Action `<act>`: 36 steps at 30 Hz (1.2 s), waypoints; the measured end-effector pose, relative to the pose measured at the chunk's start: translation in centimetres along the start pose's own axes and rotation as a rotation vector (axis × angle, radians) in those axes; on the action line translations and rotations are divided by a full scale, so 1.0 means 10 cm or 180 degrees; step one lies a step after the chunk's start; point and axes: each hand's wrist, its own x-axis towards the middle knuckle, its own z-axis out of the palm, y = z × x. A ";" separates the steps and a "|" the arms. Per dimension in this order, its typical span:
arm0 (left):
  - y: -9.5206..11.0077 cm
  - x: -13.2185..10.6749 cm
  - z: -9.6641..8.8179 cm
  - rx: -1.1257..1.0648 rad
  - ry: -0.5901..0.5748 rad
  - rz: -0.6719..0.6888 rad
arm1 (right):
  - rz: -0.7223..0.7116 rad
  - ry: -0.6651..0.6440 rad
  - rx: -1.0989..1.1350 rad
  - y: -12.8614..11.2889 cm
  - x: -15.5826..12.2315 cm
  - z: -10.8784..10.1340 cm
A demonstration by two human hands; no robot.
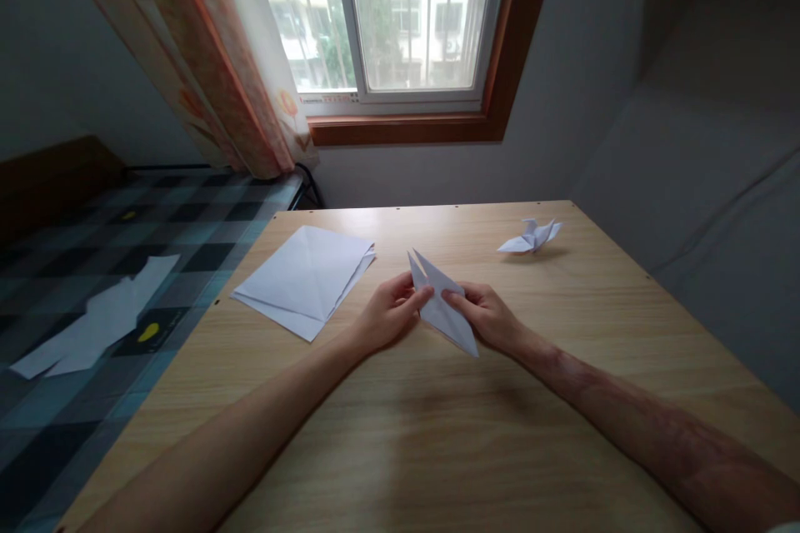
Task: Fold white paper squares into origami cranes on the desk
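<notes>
Left hand [388,312] and right hand [484,315] each pinch the white folded kite-shaped paper [441,304] above the light wooden table [406,433], paper's long axis running diagonally between them, both grips closed

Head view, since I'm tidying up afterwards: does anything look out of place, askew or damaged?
White paper scraps lie off the table, on the checked cover at left. The stack of sheets sits askew to the table edge. The folded paper pinched by the left hand and right hand looks intact.
</notes>
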 end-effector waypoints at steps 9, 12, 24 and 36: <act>-0.01 0.01 -0.06 0.0059 -0.0122 -0.0141 | -0.0011 -0.0077 -0.0188 0.01 -0.01 -0.01; 0.01 0.02 -0.08 0.0146 -0.0118 -0.0159 | -0.0165 -0.0162 -0.0255 -0.01 -0.01 -0.01; 0.09 0.04 -0.08 0.0642 -0.0177 -0.0052 | -0.0561 -0.0410 -0.1011 -0.12 0.02 -0.01; 0.07 0.07 -0.09 0.0603 -0.0097 0.0133 | -0.0557 -0.0495 -0.0923 -0.14 -0.01 0.03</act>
